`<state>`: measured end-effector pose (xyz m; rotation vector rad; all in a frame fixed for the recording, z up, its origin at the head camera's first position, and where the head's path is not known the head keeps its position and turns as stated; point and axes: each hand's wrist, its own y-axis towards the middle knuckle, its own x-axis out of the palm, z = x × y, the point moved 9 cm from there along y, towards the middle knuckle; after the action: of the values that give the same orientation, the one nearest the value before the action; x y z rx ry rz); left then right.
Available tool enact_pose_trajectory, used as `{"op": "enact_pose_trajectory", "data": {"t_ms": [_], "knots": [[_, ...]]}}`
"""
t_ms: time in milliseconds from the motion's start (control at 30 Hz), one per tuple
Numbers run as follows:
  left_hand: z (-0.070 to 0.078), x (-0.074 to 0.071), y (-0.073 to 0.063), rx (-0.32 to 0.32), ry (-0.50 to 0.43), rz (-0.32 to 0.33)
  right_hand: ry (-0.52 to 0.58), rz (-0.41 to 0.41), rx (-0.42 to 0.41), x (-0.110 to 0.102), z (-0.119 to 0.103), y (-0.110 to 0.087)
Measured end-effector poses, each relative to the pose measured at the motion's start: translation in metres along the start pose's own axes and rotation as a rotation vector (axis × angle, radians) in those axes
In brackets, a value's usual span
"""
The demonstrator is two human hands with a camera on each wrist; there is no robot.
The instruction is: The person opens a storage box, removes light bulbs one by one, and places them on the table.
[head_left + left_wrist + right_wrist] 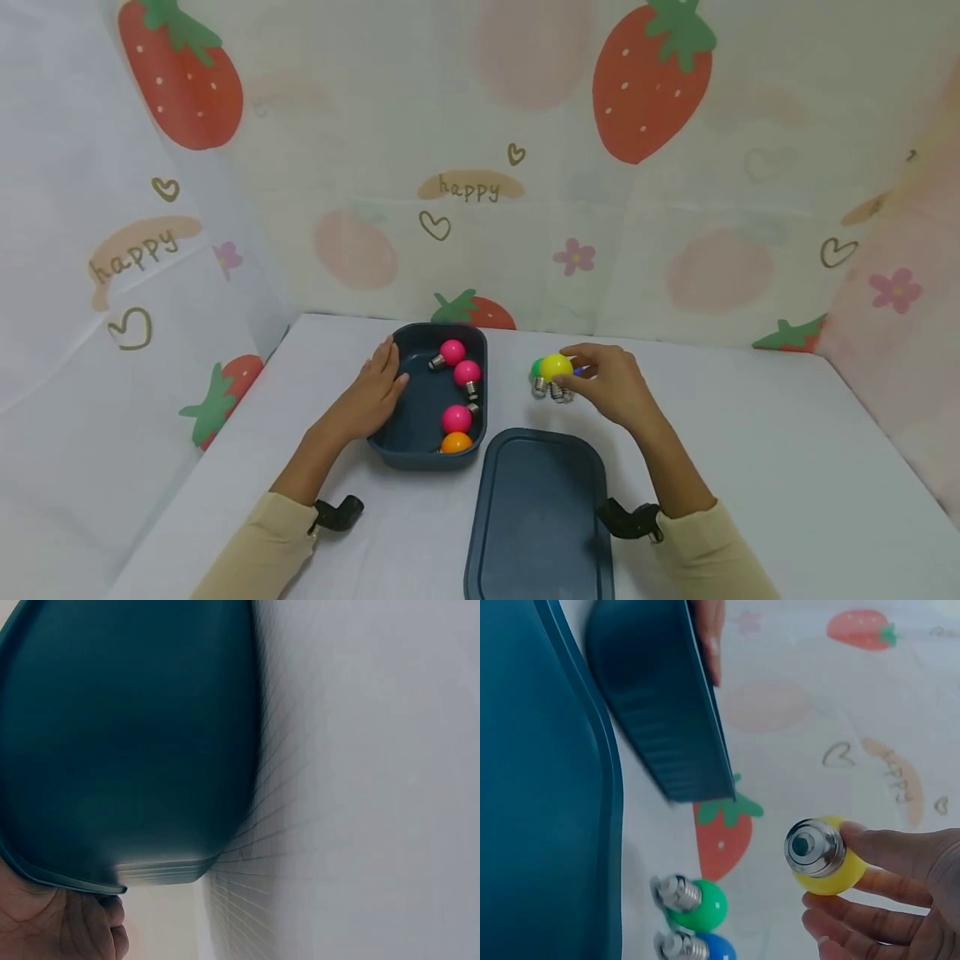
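Note:
My right hand pinches a yellow light bulb by its round part, its metal base facing the right wrist camera. Just beside it on the table lie a green bulb and a blue bulb. My left hand rests with straight fingers on the left rim of a dark blue box. Inside the box, along its right side, are pink bulbs and an orange bulb. In the left wrist view the box wall covers much of the picture, with the fingers at its rim.
A dark blue lid lies flat on the white table, in front of the bulbs and right of the box. Cloth walls printed with strawberries enclose the table at the back and both sides.

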<state>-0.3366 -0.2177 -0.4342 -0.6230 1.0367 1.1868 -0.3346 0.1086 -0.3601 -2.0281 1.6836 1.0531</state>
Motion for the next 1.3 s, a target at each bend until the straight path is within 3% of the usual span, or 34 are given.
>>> {"op": "enact_pose_trajectory", "data": {"t_ms": [433, 767, 1300], "knots": [[0.000, 0.000, 0.000, 0.006, 0.004, -0.007, -0.020, -0.002, 0.068, -0.022, 0.037, 0.004], [-0.001, 0.002, 0.000, 0.003, -0.002, -0.008, -0.057, -0.012, 0.183, -0.035, 0.066, 0.003], [-0.001, 0.002, 0.001, 0.015, 0.000, -0.002, -0.013, 0.008, 0.245, -0.064, 0.099, -0.007]]}}
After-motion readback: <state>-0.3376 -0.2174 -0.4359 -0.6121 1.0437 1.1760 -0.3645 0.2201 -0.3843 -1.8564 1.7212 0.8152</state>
